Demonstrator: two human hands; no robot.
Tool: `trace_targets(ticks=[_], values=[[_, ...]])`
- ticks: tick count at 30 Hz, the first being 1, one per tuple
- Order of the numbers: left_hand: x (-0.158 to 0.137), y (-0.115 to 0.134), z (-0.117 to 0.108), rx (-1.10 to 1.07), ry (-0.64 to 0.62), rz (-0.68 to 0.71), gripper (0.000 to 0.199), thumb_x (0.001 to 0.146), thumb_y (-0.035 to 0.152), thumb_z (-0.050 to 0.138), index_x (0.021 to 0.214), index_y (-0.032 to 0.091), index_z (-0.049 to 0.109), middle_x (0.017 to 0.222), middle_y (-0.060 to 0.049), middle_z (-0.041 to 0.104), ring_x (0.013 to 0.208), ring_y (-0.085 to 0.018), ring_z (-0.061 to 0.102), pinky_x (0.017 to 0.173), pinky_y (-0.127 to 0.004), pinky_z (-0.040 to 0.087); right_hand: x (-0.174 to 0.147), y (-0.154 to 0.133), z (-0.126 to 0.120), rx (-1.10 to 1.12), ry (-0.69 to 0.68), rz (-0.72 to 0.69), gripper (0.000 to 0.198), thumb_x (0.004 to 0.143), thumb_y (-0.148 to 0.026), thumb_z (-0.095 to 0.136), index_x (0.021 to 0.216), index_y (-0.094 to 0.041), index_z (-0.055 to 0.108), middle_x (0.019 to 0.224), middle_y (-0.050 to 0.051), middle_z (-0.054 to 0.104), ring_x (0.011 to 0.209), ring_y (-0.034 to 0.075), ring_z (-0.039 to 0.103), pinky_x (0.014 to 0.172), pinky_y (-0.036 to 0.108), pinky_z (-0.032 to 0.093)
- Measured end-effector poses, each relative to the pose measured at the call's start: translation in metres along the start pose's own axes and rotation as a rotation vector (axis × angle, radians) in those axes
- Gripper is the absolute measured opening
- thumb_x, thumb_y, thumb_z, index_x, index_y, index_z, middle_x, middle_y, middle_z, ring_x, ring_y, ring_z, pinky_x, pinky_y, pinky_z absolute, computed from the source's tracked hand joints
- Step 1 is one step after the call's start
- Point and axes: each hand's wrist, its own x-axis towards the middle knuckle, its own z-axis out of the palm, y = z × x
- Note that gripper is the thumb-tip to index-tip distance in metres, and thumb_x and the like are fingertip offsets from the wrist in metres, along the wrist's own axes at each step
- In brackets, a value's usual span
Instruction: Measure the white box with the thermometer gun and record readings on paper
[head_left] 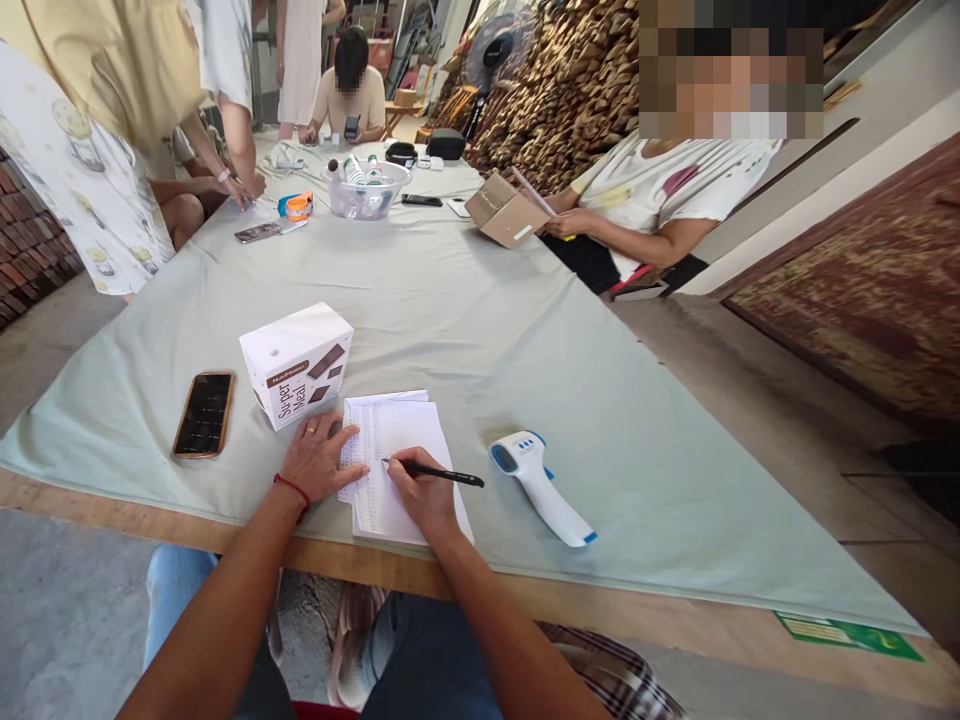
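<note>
Left hand (319, 460) spread on paper (409, 428) at its 3 o'clock; light pressure could let paper skew | right hand (429, 508), apart, clamped on pen (442, 472); drag might smear | thermometer (541, 485), right hand's 3 o'clock; wide stroke could knock it

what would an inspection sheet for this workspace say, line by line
Surface: pale green cloth, wrinkled, over a table with a wooden edge.
Job's things: stack of paper with rows of small writing; black pen.
Clutter: white box, phone, handheld thermometer; farther off, a clear plastic basin holding bottles.
Hands: left hand spread, fingertips on the paper; right hand grips the pen, tip at the page.
Cables: nothing seen for certain.
Surroundings: other people around the table, one at right beside a cardboard box; fan; stacked wood.
</note>
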Motion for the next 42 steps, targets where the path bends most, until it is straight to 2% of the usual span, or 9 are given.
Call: trace_targets(ticks=[7, 13, 19, 23, 27, 32, 36, 39, 42], values=[[0.000, -0.002, 0.001, -0.015, 0.011, 0.003, 0.055, 0.076, 0.055, 0.066, 0.124, 0.028, 0.056, 0.128, -0.008, 0.052, 0.115, -0.030, 0.048, 0.103, -0.047, 0.036, 0.000, 0.003, 0.000, -0.001, 0.006, -0.023, 0.015, 0.066, -0.035, 0.054, 0.061, -0.021, 0.056, 0.056, 0.000, 0.060, 0.054, 0.015, 0.052, 0.055, 0.028, 0.044], [0.000, -0.001, -0.001, -0.019, 0.018, 0.011, 0.054, 0.076, 0.055, 0.067, 0.121, 0.026, 0.058, 0.126, -0.008, 0.053, 0.114, -0.029, 0.049, 0.103, -0.046, 0.036, 0.002, -0.001, -0.008, -0.026, 0.138, -0.108, 0.021, 0.077, -0.040, 0.054, 0.073, -0.020, 0.059, 0.066, 0.002, 0.063, 0.059, 0.016, 0.055, 0.059, 0.029, 0.047], [-0.001, -0.003, 0.000, -0.041, 0.037, 0.010, 0.051, 0.076, 0.051, 0.068, 0.119, 0.025, 0.057, 0.125, -0.007, 0.054, 0.114, -0.028, 0.050, 0.104, -0.045, 0.037, 0.023, 0.017, -0.040, -0.471, 0.026, -0.360, 0.030, 0.087, -0.025, 0.041, 0.103, -0.021, 0.065, 0.102, 0.008, 0.067, 0.088, 0.022, 0.061, 0.077, 0.033, 0.048], [-0.001, -0.005, 0.001, -0.044, 0.065, 0.024, 0.049, 0.075, 0.050, 0.069, 0.116, 0.025, 0.058, 0.123, -0.008, 0.055, 0.113, -0.028, 0.050, 0.103, -0.046, 0.038, 0.043, 0.036, -0.058, -0.838, -0.084, -0.448, 0.044, 0.080, -0.007, 0.036, 0.110, -0.017, 0.067, 0.104, 0.013, 0.067, 0.094, 0.026, 0.060, 0.082, 0.038, 0.045], [-0.007, -0.006, 0.003, -0.079, 0.233, 0.018, 0.025, 0.084, 0.041, 0.058, 0.100, 0.021, 0.060, 0.108, -0.009, 0.058, 0.104, -0.026, 0.054, 0.094, -0.044, 0.044, 0.046, 0.041, -0.074, -0.911, -0.105, -0.491, 0.048, 0.079, -0.005, 0.035, 0.113, -0.019, 0.066, 0.104, 0.012, 0.066, 0.097, 0.026, 0.059, 0.084, 0.038, 0.045], [-0.015, -0.015, 0.007, -0.054, 0.597, -0.204, 0.018, 0.088, 0.037, 0.050, 0.094, 0.020, 0.053, 0.101, -0.012, 0.053, 0.107, -0.029, 0.053, 0.094, -0.052, 0.043, 0.033, 0.044, -0.109, -1.049, 0.245, -0.215, 0.043, 0.083, -0.035, 0.051, 0.121, -0.016, 0.060, 0.121, 0.020, 0.057, 0.110, 0.037, 0.052, 0.088, 0.051, 0.041], [-0.008, -0.033, 0.006, -0.107, 0.829, -0.481, 0.061, 0.083, 0.045, 0.059, 0.129, 0.015, 0.032, 0.131, -0.021, 0.036, 0.131, -0.035, 0.036, 0.105, -0.058, 0.035, 0.024, 0.052, -0.131, -1.143, 0.166, 0.061, 0.059, 0.080, -0.056, 0.053, 0.121, -0.014, 0.059, 0.109, 0.023, 0.060, 0.099, 0.040, 0.056, 0.077, 0.050, 0.044], [0.000, -0.046, 0.005, -0.233, 0.774, -0.558, 0.096, 0.077, 0.046, 0.067, 0.142, 0.012, 0.003, 0.146, -0.026, 0.020, 0.141, -0.039, 0.018, 0.112, -0.059, 0.025, 0.023, 0.054, -0.137, -1.154, 0.045, 0.098, 0.055, 0.084, -0.054, 0.045, 0.118, -0.013, 0.060, 0.102, 0.022, 0.062, 0.093, 0.038, 0.059, 0.071, 0.046, 0.046], [0.005, -0.052, 0.004, -0.332, 0.671, -0.569, 0.098, 0.076, 0.039, 0.070, 0.144, 0.017, 0.002, 0.149, -0.024, 0.021, 0.143, -0.039, 0.014, 0.114, -0.059, 0.021, 0.027, 0.055, -0.142, -1.147, 0.036, 0.148, 0.048, 0.083, -0.050, 0.045, 0.108, -0.013, 0.063, 0.100, 0.022, 0.063, 0.092, 0.038, 0.060, 0.066, 0.044, 0.046]])
